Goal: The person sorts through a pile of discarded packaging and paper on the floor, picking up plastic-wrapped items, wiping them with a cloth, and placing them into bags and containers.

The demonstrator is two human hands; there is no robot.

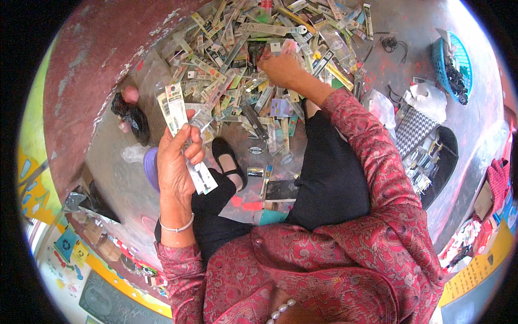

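Observation:
My left hand (178, 154) is raised over my lap with its fingers closed. Gripped in it are a few long, narrow packaging strips (174, 110), white and pale green with printing and a barcode, with clear plastic beside them. My right hand (283, 67) reaches out, palm down, over a wide heap of similar packaging strips (208, 67) on the floor. Its fingers dip among the strips and are partly hidden, so whether they grip anything is unclear. Several strips in the heap are clear plastic, others yellow, green or white.
A blue plastic basket (443, 67) with black items stands at the far right. Nearer lie white plastic bags (426, 100) and a black container (443, 162) of shiny small pieces. A black bag (132, 119) lies to the left. My black shoe (229, 162) rests by the heap.

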